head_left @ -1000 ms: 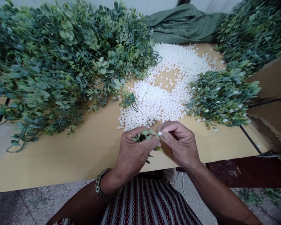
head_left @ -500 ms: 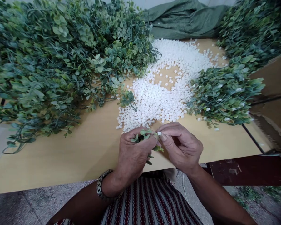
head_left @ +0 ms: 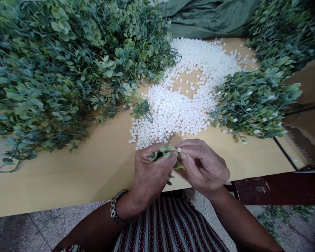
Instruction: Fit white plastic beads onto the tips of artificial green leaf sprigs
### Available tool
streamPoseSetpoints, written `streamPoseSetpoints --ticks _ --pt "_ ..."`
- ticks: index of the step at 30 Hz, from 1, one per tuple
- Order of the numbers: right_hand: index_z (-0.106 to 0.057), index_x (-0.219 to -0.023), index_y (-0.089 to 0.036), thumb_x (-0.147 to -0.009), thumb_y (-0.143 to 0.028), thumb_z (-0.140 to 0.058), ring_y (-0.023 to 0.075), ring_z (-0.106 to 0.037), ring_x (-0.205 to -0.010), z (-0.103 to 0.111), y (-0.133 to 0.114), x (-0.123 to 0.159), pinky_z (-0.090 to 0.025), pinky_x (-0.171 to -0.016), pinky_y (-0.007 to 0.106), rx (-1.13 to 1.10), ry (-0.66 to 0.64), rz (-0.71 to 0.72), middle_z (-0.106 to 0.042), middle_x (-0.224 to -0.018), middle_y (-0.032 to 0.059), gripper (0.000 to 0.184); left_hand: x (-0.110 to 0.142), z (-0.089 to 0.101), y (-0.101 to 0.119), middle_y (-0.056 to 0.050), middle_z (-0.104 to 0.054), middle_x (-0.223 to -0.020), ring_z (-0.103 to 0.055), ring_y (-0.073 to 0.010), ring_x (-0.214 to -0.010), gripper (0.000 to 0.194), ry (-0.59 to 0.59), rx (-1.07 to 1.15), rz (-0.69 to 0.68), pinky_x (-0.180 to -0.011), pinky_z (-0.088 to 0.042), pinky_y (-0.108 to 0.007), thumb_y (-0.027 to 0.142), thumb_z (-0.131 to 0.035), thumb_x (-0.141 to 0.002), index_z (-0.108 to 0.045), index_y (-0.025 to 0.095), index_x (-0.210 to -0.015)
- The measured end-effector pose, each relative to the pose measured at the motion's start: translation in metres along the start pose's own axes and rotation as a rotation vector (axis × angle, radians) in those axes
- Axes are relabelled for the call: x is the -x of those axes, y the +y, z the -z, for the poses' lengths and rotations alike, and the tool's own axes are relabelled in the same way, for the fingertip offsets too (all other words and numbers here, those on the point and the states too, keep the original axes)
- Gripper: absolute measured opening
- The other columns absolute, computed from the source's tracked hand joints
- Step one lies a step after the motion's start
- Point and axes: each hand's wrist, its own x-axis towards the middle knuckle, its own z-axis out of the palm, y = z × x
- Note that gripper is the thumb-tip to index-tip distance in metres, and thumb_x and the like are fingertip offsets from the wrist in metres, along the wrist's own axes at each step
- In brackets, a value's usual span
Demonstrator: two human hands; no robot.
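Observation:
My left hand (head_left: pixel 151 171) is closed around a small green leafy sprig (head_left: pixel 162 154) at the near edge of the wooden table (head_left: pixel 68 178). My right hand (head_left: pixel 203 166) pinches a tiny white bead (head_left: pixel 179 149) between thumb and forefinger, right against the sprig's tip. Both hands meet just in front of a wide scatter of white beads (head_left: pixel 189 94) on the table. A patterned watch band (head_left: pixel 115 208) is on my left wrist.
A big heap of artificial green foliage (head_left: pixel 63 66) covers the table's left half. A smaller bunch with white beads on it (head_left: pixel 254 99) lies at right, more greenery (head_left: pixel 283 31) behind it. A green cloth (head_left: pixel 207 17) sits at the back. A cardboard box (head_left: pixel 309 98) stands at right.
The hands stay together on the sprig and bead, with only slight finger movement. The view has tilted down a little, so the table contents sit higher in the picture.

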Motion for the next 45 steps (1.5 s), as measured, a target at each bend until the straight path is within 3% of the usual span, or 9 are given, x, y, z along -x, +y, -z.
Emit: streamPoseSetpoints --ticks 9,22,25,30,32,41,45 --pt "-0.063 -0.098 -0.014 -0.080 -0.001 -0.059 0.0195 -0.066 -0.079 0.000 -0.001 -0.004 -0.058 -0.066 0.036 0.136 0.016 0.214 -0.068 -0.082 0.0098 0.022 -0.002 0.004 -0.005 0.006 -0.049 -0.047 -0.040 -0.0057 -0.036 0.019 -0.046 -0.012 -0.124 -0.029 -0.035 -0.016 0.022 -0.065 -0.078 -0.063 0.018 -0.059" --pt "-0.062 -0.106 -0.010 -0.078 0.001 -0.059 0.0231 -0.066 -0.087 -0.001 0.002 0.001 -0.059 -0.073 0.041 0.193 0.005 0.301 -0.068 -0.092 0.0154 0.030 -0.004 0.001 -0.003 0.005 -0.049 -0.045 -0.041 -0.0058 -0.035 0.020 0.006 -0.090 -0.194 -0.029 -0.037 -0.016 0.018 -0.065 -0.073 -0.059 0.018 -0.054" --pt "-0.063 -0.105 -0.014 -0.079 0.000 -0.059 0.0211 -0.066 -0.088 0.002 0.001 0.000 -0.058 -0.075 0.039 0.134 -0.029 0.218 -0.069 -0.091 0.0117 0.030 -0.005 0.001 -0.001 0.005 -0.050 -0.046 -0.041 -0.0060 -0.035 0.017 -0.008 -0.077 -0.155 -0.029 -0.038 -0.017 0.020 -0.065 -0.072 -0.061 0.017 -0.056" --pt "-0.063 -0.108 -0.020 -0.084 -0.006 -0.059 0.0129 -0.065 -0.081 0.009 -0.005 0.002 -0.056 -0.069 0.026 -0.127 -0.044 -0.154 -0.069 -0.091 0.0034 0.028 -0.006 0.005 0.003 0.003 -0.061 -0.054 -0.050 -0.0074 -0.044 0.005 -0.110 -0.060 -0.130 -0.039 -0.043 -0.017 0.018 -0.065 -0.072 -0.065 0.018 -0.067" --pt "-0.063 -0.107 -0.021 -0.084 -0.006 -0.059 0.0120 -0.064 -0.082 0.011 -0.005 0.002 -0.054 -0.070 0.025 -0.153 -0.042 -0.195 -0.068 -0.091 0.0027 0.027 -0.006 0.008 0.004 0.002 -0.063 -0.057 -0.053 -0.0082 -0.048 0.006 -0.150 -0.048 -0.114 -0.043 -0.044 -0.017 0.017 -0.061 -0.074 -0.065 0.018 -0.070" --pt "-0.064 -0.099 -0.019 -0.080 -0.003 -0.062 0.0142 -0.061 -0.073 0.005 -0.003 -0.007 -0.052 -0.063 0.029 -0.066 -0.043 0.011 -0.065 -0.076 0.0024 0.025 -0.007 0.007 0.000 0.007 -0.047 -0.052 -0.040 -0.0061 -0.043 0.014 -0.108 -0.137 -0.195 -0.040 -0.033 -0.019 0.015 -0.057 -0.074 -0.055 0.019 -0.060" --pt "-0.064 -0.102 -0.019 -0.077 0.000 -0.063 0.0171 -0.063 -0.076 0.003 0.002 -0.001 -0.054 -0.064 0.032 0.023 -0.014 0.105 -0.067 -0.080 0.0048 0.032 -0.008 0.006 0.003 0.007 -0.044 -0.049 -0.036 -0.0060 -0.043 0.019 -0.105 -0.203 -0.201 -0.041 -0.033 -0.019 0.015 -0.056 -0.074 -0.050 0.018 -0.056"
